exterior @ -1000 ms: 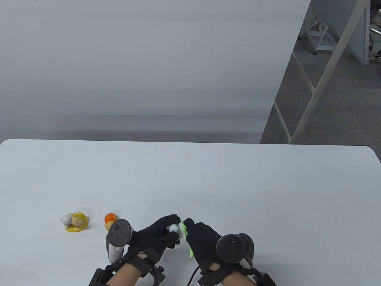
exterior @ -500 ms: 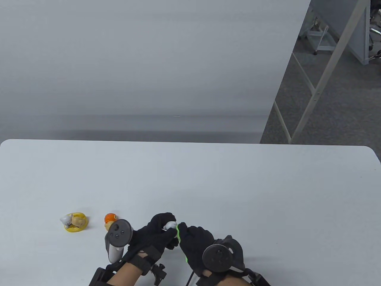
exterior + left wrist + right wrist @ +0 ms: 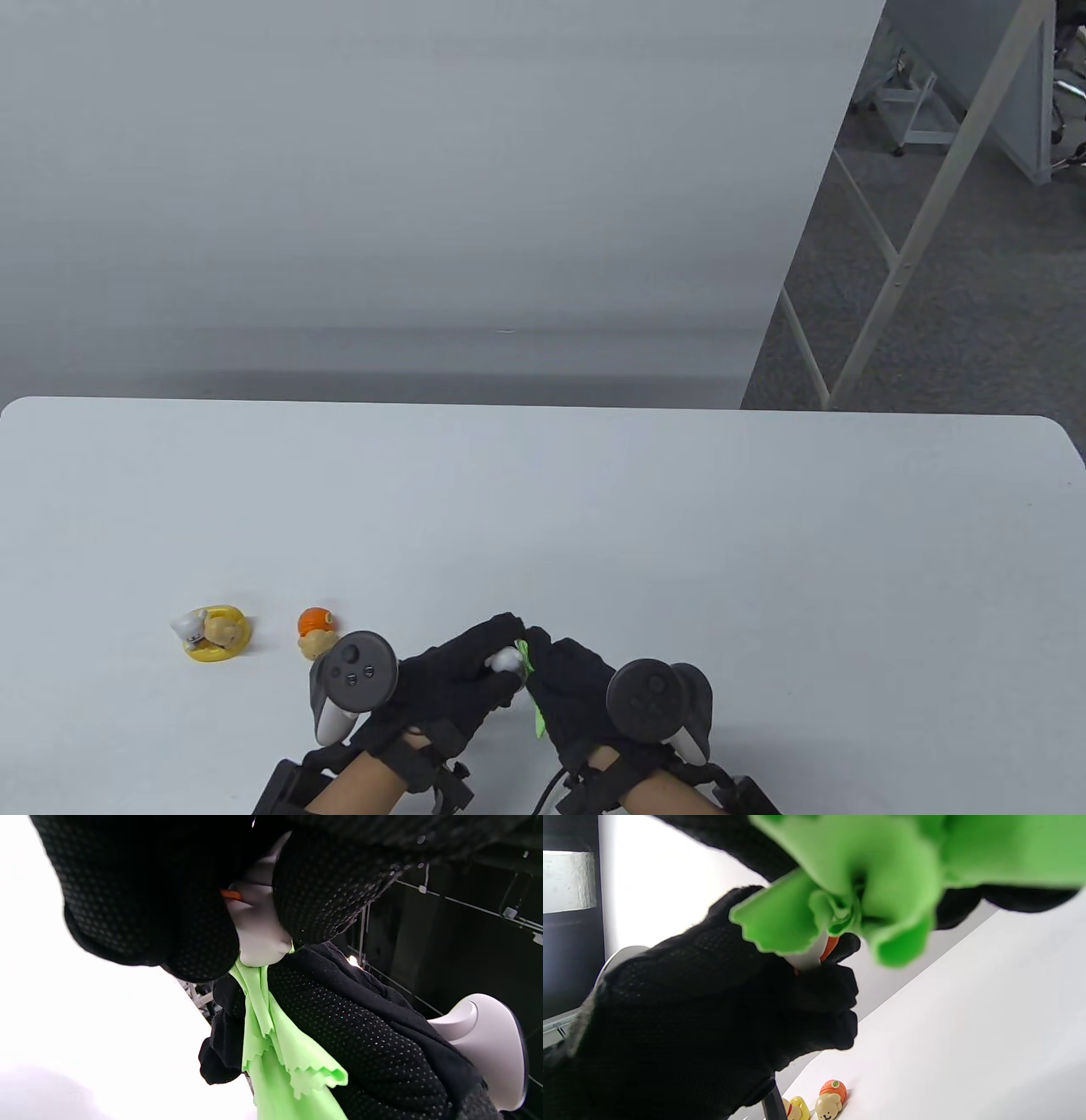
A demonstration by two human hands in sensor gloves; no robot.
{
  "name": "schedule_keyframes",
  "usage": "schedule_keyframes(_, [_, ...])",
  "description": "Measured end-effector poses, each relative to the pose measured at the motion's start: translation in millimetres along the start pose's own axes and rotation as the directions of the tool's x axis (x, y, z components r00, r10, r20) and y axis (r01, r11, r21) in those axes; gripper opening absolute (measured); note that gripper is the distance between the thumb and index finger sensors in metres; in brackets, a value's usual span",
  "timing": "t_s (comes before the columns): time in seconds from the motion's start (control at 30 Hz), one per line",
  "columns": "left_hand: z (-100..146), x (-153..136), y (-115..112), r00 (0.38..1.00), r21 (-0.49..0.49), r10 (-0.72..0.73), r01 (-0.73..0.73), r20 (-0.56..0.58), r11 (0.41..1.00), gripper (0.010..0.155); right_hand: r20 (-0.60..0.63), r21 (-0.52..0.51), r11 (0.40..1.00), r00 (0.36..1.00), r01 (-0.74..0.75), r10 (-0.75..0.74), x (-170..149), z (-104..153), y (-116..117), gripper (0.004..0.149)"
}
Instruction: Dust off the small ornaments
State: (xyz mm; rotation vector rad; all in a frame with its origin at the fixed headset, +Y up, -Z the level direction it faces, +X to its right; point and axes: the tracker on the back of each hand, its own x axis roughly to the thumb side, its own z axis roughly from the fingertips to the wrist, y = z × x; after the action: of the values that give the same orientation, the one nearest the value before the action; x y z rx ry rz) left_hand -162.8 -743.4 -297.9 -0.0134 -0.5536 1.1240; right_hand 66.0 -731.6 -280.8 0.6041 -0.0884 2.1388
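While my left hand (image 3: 450,679) grips the white ornament (image 3: 507,660) at lower centre, my right hand (image 3: 573,688) presses a bunched green cloth (image 3: 534,696) against it; two ornaments (image 3: 212,632) (image 3: 316,632) sit lower left.

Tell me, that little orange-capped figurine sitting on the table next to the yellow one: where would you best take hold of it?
Probably by the rounded tan body below the cap of the orange-capped figurine, pinched from above with thumb and fingertip on opposite sides. It is small, and the yellow ring-shaped ornament stands apart on its left, leaving room. Both hands are busy: the left hand holds a white figurine.
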Motion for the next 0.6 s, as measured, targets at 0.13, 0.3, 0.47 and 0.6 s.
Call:
schedule_keyframes(0.13, [0,1,-2,0.999,-0.013,0.036,-0.036,-0.009,0.999,0.067,0.018,0.005,1.0,1.0,-0.012,0.012,5,0,0,0.046])
schedule_keyframes(0.3, [2,-5,2,0.993,0.045,0.108,-0.106,-0.039,0.993,0.06,0.114,0.006,0.996,0.99,-0.084,0.083,13,2,7,0.047])
schedule_keyframes(0.47, [5,-25,12,0.958,0.132,0.25,-0.233,-0.141,0.964,0.059,0.232,0.063,0.974,0.953,-0.217,0.197,17,4,7,0.045])
schedule_keyframes(0.6, [3,-31,15,0.927,0.125,0.336,-0.318,-0.168,0.94,0.059,0.214,-0.008,0.982,0.959,-0.188,0.186,12,7,-1,0.045])
